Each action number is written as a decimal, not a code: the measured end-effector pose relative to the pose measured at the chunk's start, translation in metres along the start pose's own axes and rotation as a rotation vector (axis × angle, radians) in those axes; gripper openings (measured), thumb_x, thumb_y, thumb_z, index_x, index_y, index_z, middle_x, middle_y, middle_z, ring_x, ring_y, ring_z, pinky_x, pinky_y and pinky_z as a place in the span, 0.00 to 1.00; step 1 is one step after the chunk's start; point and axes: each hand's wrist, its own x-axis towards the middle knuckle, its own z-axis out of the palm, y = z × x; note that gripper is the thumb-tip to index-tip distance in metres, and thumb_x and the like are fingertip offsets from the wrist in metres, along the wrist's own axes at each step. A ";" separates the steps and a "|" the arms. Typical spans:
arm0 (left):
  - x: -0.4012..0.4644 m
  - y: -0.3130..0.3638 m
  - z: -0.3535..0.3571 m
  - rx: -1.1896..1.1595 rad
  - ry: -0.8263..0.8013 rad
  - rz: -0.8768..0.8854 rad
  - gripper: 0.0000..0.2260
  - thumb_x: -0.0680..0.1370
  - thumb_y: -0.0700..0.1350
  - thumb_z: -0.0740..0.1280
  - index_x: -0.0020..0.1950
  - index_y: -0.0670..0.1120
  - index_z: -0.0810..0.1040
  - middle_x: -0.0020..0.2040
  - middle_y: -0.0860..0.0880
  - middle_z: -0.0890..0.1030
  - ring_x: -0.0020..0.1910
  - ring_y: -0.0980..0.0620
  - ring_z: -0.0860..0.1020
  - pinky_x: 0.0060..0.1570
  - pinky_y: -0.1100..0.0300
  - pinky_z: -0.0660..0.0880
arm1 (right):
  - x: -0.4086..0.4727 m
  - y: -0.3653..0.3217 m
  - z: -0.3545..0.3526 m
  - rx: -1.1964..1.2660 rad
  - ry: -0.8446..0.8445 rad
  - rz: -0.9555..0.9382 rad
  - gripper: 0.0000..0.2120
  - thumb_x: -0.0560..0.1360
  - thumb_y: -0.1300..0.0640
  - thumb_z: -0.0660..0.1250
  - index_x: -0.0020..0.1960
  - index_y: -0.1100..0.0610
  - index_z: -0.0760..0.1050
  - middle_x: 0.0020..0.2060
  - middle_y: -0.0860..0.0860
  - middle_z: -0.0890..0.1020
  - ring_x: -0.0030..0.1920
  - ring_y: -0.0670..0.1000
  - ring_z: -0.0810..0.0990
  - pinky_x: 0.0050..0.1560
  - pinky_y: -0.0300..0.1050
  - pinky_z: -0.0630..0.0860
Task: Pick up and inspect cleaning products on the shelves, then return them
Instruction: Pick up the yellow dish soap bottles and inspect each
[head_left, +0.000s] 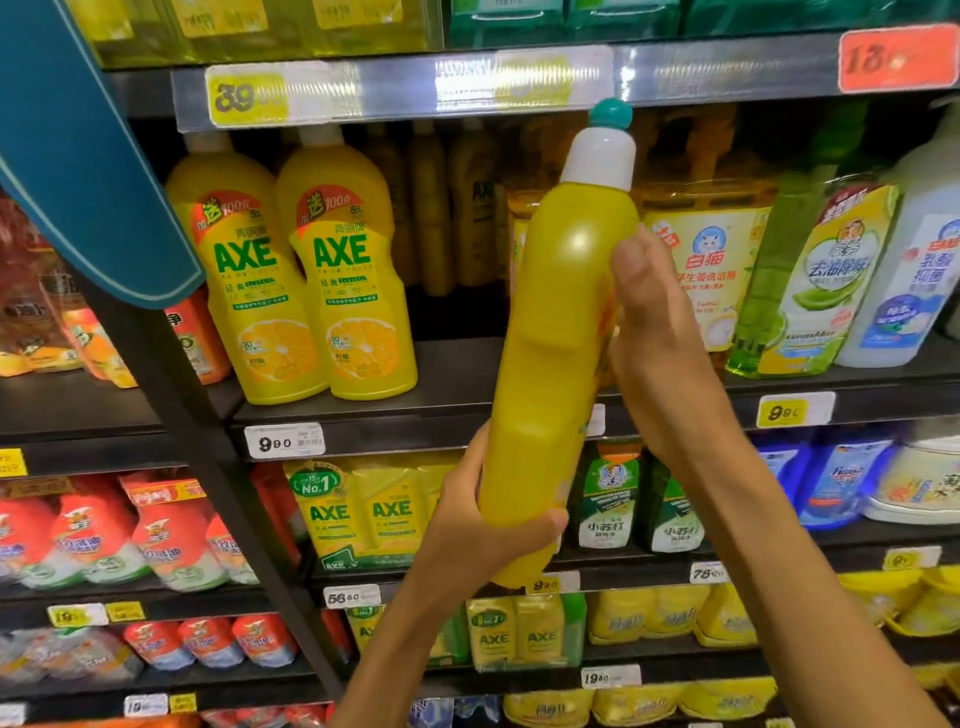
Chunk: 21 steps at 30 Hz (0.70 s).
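Gripping the base of a tall yellow detergent bottle (558, 332), the left hand (488, 525) curls round it with the thumb across the front, while the right hand (657, 338) wraps its upper body. It is held nearly upright in front of the shelf (467, 410), right of two AXE bottles (317, 270).

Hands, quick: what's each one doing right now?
Left hand: grips the lower end of the tall yellow plastic bottle with the white neck and teal cap.
Right hand: holds the same bottle's upper body.
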 end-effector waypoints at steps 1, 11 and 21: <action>-0.002 0.002 -0.004 -0.061 -0.038 -0.041 0.30 0.53 0.55 0.76 0.54 0.59 0.73 0.44 0.63 0.83 0.42 0.63 0.82 0.35 0.69 0.77 | 0.004 -0.002 -0.004 -0.004 -0.046 0.025 0.42 0.61 0.31 0.70 0.67 0.53 0.67 0.54 0.48 0.82 0.53 0.46 0.82 0.48 0.44 0.80; -0.011 -0.009 -0.004 -0.217 -0.126 -0.174 0.39 0.50 0.63 0.80 0.58 0.53 0.74 0.50 0.54 0.85 0.49 0.51 0.83 0.44 0.57 0.79 | -0.002 0.000 -0.003 0.216 -0.092 0.079 0.25 0.66 0.50 0.75 0.60 0.55 0.73 0.46 0.52 0.86 0.44 0.51 0.85 0.40 0.42 0.81; 0.020 -0.004 -0.002 0.111 0.138 0.205 0.27 0.60 0.42 0.80 0.55 0.54 0.74 0.47 0.65 0.83 0.46 0.65 0.81 0.41 0.74 0.75 | -0.023 -0.003 -0.004 0.011 -0.120 -0.226 0.35 0.56 0.52 0.79 0.60 0.42 0.69 0.57 0.49 0.78 0.55 0.47 0.80 0.51 0.43 0.79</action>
